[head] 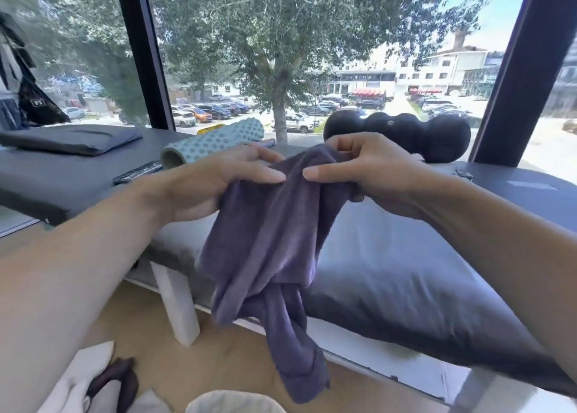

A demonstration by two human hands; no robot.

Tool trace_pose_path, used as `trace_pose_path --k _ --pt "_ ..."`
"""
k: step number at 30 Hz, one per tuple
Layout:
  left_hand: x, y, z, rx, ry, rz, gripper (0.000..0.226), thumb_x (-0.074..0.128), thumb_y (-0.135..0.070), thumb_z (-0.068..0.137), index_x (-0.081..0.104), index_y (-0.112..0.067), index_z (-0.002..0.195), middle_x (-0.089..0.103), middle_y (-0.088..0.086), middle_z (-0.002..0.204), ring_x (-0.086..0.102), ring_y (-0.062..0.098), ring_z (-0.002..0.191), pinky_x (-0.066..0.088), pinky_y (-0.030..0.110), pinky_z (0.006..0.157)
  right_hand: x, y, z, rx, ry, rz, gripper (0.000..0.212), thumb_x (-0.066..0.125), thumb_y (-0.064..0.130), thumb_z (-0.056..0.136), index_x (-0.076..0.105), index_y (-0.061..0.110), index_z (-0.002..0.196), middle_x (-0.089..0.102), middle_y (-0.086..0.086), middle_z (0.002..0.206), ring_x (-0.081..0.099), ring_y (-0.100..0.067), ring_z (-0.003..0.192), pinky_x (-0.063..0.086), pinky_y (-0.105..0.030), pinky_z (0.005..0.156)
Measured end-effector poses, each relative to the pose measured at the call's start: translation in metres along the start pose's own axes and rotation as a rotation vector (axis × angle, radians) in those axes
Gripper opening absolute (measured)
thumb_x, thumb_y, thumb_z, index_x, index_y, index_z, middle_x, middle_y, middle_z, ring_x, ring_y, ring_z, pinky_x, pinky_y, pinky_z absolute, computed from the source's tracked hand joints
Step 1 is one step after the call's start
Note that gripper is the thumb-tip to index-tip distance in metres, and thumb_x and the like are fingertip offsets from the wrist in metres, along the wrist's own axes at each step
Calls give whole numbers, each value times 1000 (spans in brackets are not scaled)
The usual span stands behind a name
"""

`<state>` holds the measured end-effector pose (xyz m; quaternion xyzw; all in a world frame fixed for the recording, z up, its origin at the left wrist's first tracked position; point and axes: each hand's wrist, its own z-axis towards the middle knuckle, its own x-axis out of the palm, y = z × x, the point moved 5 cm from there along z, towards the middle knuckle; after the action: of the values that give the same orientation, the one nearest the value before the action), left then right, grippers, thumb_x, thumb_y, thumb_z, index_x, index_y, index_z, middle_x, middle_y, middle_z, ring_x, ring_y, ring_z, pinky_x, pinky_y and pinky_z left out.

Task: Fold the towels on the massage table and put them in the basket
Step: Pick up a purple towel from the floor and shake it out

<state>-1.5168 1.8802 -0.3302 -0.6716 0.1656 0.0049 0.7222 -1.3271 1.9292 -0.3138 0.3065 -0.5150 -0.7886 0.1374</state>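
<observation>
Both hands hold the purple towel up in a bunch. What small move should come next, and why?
Probably draw the left hand and right hand apart along the top edge: the purple towel hangs crumpled and twisted in front of the massage table, too bunched to fold yet.

Both hands hold a purple towel (268, 241) up in front of the massage table (406, 272). The left hand (218, 181) and the right hand (368, 169) pinch its top edge close together, thumbs nearly meeting, and the cloth hangs bunched and twisted below them. Behind, a pale blue foam roller (215, 142) and a black knobbed roller (402, 134) lie by the window (281, 53). A pale rounded rim (234, 401) shows at the bottom edge.
</observation>
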Motion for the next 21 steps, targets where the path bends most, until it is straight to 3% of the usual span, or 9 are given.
trace_pose_path --k 2,4,8,10,12,16,19,21 --pt "20 -15 -2 16 59 250 46 84 -39 73 71 -20 113 74 0 116 70 19 111 49 42 104 9 16 0 -45 -21 -26 16 86 20 75 73 16 82 59 2 65 43 -9 55 27 -23 47" --pt "37 -30 -2 42 13 357 39 85 -38 75 77 -23 110 76 -1 114 70 17 112 49 38 105 18 23 0 -61 -34 58 20 86 21 74 70 14 85 66 -6 78 53 -16 66 37 -26 53" --pt "39 -44 -6 92 -131 479 23 78 -45 81 80 -22 88 79 1 91 72 13 85 54 24 78 25 12 -9 -13 -37 470 32 73 28 84 60 9 105 68 -6 95 64 -19 86 55 -34 79" --pt "30 -46 -12 94 -222 383 33 75 -45 84 79 -12 88 79 7 87 73 20 78 57 29 72 34 -4 -19 49 28 546 51 70 36 86 54 1 119 65 -8 112 61 -24 101 52 -44 96" --pt "21 -50 -16 113 -312 198 33 75 -40 86 77 -8 86 79 10 87 75 24 77 60 35 75 52 -27 -32 148 146 476 64 69 39 88 50 0 135 66 -6 121 61 -25 107 48 -44 100" --pt "-18 -43 -14 85 -500 -24 24 76 -38 85 71 -16 81 75 0 70 71 14 61 57 23 56 68 -69 -63 369 423 330 38 67 25 91 64 7 125 68 -11 128 65 -25 117 50 -42 103" --pt "-59 -21 -17 57 -677 -101 41 81 -47 79 70 -15 101 76 5 89 73 22 82 60 30 72 52 -92 -90 477 565 220 32 67 11 89 67 -1 119 67 -19 122 62 -33 116 41 -54 111" --pt "-77 -9 -18 48 -754 -182 35 78 -47 82 68 -18 96 73 5 91 71 22 81 58 33 76 43 -107 -112 547 671 163 28 64 1 87 67 -7 114 70 -20 112 66 -31 105 50 -48 103"
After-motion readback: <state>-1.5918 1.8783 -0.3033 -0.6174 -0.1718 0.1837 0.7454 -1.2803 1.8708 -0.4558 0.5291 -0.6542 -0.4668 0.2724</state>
